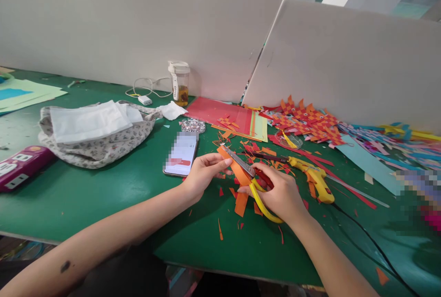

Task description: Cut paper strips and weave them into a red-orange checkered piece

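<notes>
My right hand [280,190] grips a pair of scissors [243,163] with yellow and dark red handles, the blades pointing up and left. Along the blades runs an orange paper strip [237,171], its upper end pinched between the thumb and fingers of my left hand [206,171]. Whether the blades are fully closed on the strip I cannot make out. Beneath and around both hands lie many orange and red paper scraps [241,203]. Just left of my left hand is a phone [182,150] with its screen lit.
A yellow hot glue gun [315,180] with a black cord lies right of my right hand. Woven orange-red paper pieces [306,120] are piled behind it. Red and yellow paper sheets [223,112], a tea bottle [181,83], a floral cloth bag [99,150] and a purple power strip [25,166] are also about.
</notes>
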A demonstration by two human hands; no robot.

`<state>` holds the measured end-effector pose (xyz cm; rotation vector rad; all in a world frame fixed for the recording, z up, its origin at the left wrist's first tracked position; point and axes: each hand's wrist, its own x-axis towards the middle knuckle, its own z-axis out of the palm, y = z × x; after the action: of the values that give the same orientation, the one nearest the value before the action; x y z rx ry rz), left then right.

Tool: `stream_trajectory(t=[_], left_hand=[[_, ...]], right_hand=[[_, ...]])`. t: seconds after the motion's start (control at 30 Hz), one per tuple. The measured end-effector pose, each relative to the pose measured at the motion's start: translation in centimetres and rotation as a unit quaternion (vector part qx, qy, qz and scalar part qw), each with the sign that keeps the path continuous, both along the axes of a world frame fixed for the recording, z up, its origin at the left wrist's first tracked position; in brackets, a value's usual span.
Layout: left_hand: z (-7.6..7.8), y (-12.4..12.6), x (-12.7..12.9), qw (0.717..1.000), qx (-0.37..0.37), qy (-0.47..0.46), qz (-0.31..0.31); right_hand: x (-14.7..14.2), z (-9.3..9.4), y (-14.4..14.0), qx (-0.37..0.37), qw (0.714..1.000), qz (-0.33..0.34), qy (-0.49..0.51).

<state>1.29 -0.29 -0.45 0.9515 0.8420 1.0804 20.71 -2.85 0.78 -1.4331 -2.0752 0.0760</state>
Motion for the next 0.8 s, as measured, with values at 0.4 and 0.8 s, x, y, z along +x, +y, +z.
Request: stream_trajectory(t=[0.4, 0.8], left_hand=[[-0.26, 0.34, -0.07, 0.999, -0.034, -0.005, 0.031], [-0.16, 0.19, 0.14, 0.996, -0.044, 0.057, -0.052]], right_hand=[[0.13, 0.47, 0.25, -0.106, 0.964, -0.056, 0.237], [-0.76, 0.68, 0.00, -0.192, 0.911, -0.019, 0.364]])
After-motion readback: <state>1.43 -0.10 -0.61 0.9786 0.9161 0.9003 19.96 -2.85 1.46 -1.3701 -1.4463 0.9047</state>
